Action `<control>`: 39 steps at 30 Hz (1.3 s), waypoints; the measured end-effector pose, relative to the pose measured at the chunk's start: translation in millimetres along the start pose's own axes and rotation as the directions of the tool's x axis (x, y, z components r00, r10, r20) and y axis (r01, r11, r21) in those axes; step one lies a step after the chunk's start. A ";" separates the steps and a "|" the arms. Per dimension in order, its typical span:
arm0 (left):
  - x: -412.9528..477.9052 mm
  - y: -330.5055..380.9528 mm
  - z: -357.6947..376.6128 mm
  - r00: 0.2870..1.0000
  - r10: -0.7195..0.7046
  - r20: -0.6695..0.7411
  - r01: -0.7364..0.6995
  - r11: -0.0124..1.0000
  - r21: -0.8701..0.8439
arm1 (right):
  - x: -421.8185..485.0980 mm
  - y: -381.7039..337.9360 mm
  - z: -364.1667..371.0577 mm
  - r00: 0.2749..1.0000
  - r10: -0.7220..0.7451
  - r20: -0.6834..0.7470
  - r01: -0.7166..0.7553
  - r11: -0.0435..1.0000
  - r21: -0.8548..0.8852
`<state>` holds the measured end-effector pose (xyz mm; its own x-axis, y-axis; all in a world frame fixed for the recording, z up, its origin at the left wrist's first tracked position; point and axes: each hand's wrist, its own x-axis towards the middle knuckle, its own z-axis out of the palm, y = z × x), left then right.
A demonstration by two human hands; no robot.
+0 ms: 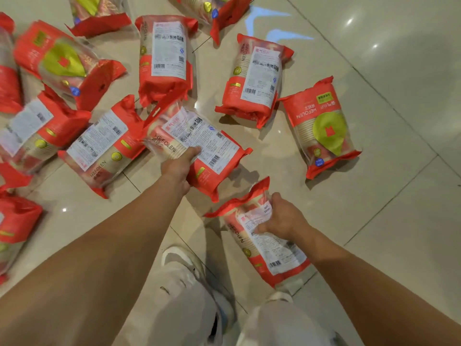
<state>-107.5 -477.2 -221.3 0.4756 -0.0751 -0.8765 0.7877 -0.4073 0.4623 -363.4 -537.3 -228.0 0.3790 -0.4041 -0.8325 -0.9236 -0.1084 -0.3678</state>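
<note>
Several red and clear plastic packs of paper cups lie scattered on a tiled floor. My left hand [180,168] grips one pack [212,146] by its near edge, thumb on its white label, label side up. My right hand [282,218] grips a second pack [269,253] close to my feet, fingers curled into the plastic near its upper end. Both arms reach down from the bottom of the view.
More packs lie around: one to the right [324,128], two at the back [164,58] [257,78], several crowded on the left [99,143]. My white shoe [184,260] and light trouser legs stand at the bottom centre. Bare beige tiles [386,58] stretch to the right.
</note>
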 end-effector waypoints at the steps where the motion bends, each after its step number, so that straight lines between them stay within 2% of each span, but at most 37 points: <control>1: -17.5 12.3 -5.7 0.999 0.032 0.001 -0.032 0.999 0.017 | -17.5 -5.0 -13.9 0.999 0.003 -0.039 -0.002 1.000 0.016; 7: -142.0 117.5 -66.5 0.952 0.307 0.011 -0.303 0.934 0.191 | -143.0 -72.3 -124.2 0.963 0.010 -0.269 0.037 0.985 0.169; 11: -255.1 203.8 -103.7 0.886 0.438 0.154 -0.464 0.839 0.284 | -243.6 -155.9 -217.8 0.925 -0.065 -0.373 0.160 0.960 0.228; 17: -445.1 328.6 -143.2 0.752 0.591 0.293 -0.657 0.712 0.249 | -418.5 -294.6 -351.8 0.820 -0.137 -0.555 0.320 0.915 0.247; 20: -513.3 371.5 -167.1 0.717 0.638 0.282 -0.696 0.677 0.239 | -488.2 -347.5 -393.4 0.770 -0.168 -0.615 0.385 0.892 0.238; 22: -552.0 402.5 -190.0 0.667 0.698 0.261 -0.745 0.631 0.217 | -530.8 -384.3 -415.3 0.738 -0.216 -0.640 0.446 0.867 0.222; 29: -655.5 479.2 -275.6 0.529 0.842 0.110 -0.849 0.523 0.078 | -614.9 -513.9 -434.7 0.651 -0.402 -0.644 0.608 0.784 0.125; 35: -677.9 495.4 -380.0 0.501 0.859 -0.108 -0.862 0.506 0.020 | -630.1 -624.4 -389.3 0.586 -0.591 -0.554 0.726 0.686 0.037; 39: -691.8 476.0 -464.5 0.472 0.843 -0.260 -0.868 0.495 0.029 | -639.0 -694.8 -335.2 0.550 -0.721 -0.421 0.806 0.590 0.043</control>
<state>120.4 -196.4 667.6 0.9898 -0.1423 0.0110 -0.0344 -0.1632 0.9860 16.5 -508.2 698.4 0.8500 -0.5264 -0.0185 -0.2367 -0.3503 -0.9062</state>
